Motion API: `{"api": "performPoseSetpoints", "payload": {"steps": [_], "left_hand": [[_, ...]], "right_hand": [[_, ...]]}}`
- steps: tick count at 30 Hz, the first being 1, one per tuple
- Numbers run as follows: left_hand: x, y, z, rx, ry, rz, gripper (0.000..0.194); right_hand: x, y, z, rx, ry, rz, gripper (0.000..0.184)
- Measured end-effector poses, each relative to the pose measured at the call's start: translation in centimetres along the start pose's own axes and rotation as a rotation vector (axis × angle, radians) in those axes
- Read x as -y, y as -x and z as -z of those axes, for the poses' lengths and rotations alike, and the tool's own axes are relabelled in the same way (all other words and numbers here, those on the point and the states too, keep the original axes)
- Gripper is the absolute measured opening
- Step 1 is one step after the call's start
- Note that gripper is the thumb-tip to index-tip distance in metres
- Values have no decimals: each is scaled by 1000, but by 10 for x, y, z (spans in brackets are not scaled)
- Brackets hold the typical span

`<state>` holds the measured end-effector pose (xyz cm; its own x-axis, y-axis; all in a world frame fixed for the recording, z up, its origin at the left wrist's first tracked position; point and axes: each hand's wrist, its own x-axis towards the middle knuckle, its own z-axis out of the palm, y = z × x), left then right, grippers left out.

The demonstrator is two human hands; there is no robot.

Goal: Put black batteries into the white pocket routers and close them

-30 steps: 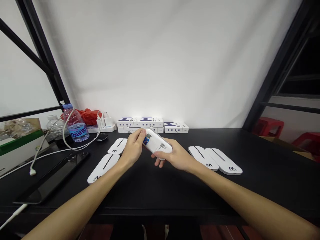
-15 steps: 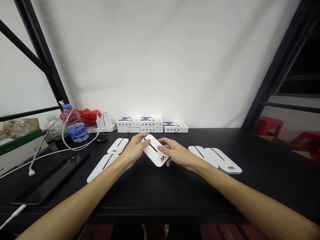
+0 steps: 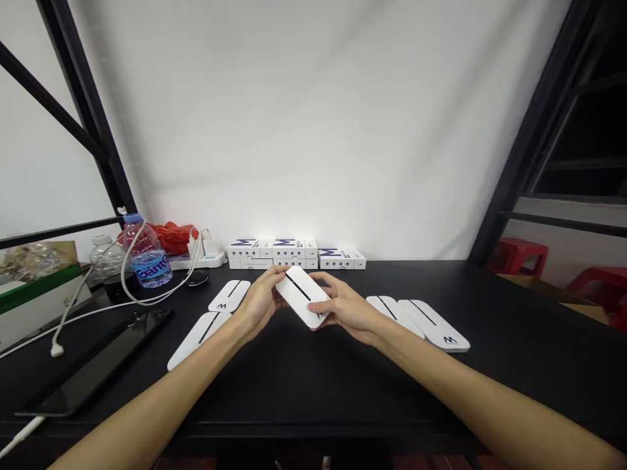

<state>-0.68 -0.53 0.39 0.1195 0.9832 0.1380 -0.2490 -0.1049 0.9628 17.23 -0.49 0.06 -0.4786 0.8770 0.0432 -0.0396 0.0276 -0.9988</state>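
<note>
Above the middle of the black table, both of my hands grip a flat white device [image 3: 300, 294] with rounded corners and a black strip along its face. My left hand [image 3: 261, 299] is closed on its left edge, the fingers partly hidden behind it. My right hand [image 3: 343, 305] grips its lower right, the thumb lying on the face over part of the logo. Beside my left forearm lie two similar devices, a farther one [image 3: 229, 296] and a nearer one [image 3: 196, 339]. Right of my right hand, a white device [image 3: 392, 310] touches or overlaps another white device [image 3: 435, 324].
Several white boxes [image 3: 294, 253] stand stacked by the wall. At left are a water bottle [image 3: 149, 258], a dark-liquid bottle [image 3: 110, 261], a power strip [image 3: 210, 260], white cables, a black tablet [image 3: 98, 359] and a carton [image 3: 39, 294]. Red stools [image 3: 519, 256] are at right.
My left thumb has come off the device's face to its edge. My right thumb has slid lower, now covering part of the logo. The view has tilted up slightly.
</note>
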Motion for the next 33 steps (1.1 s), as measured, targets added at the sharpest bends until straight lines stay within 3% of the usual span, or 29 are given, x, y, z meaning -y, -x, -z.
{"api": "performPoseSetpoints", "payload": {"steps": [11, 15, 17, 21, 23, 28, 31, 33], "left_hand": [[-1, 0, 2, -28, -231, -101, 21], [-1, 2, 0, -18, -305, -105, 28], [-1, 3, -1, 25, -340, -104, 32], [-1, 4, -1, 67, -381, -116, 34], [-1, 4, -2, 83, -402, -115, 34], [2, 9, -9, 170, -338, -16, 32], [6, 9, -9, 176, -323, 15, 35], [7, 7, -5, 84, -509, -80, 35]], "right_hand": [[4, 2, 0, -20, 10, -36, 53], [2, 2, 2, 30, 64, -15, 53], [-1, 2, 2, 28, 182, 44, 59], [-5, 3, -1, -14, 468, 201, 92], [-5, 3, -3, -33, 573, 291, 97], [-5, 3, -5, 18, 806, 506, 73], [-7, 1, -1, -72, 917, 466, 68], [-8, -1, 4, -152, 1008, 362, 62]]}}
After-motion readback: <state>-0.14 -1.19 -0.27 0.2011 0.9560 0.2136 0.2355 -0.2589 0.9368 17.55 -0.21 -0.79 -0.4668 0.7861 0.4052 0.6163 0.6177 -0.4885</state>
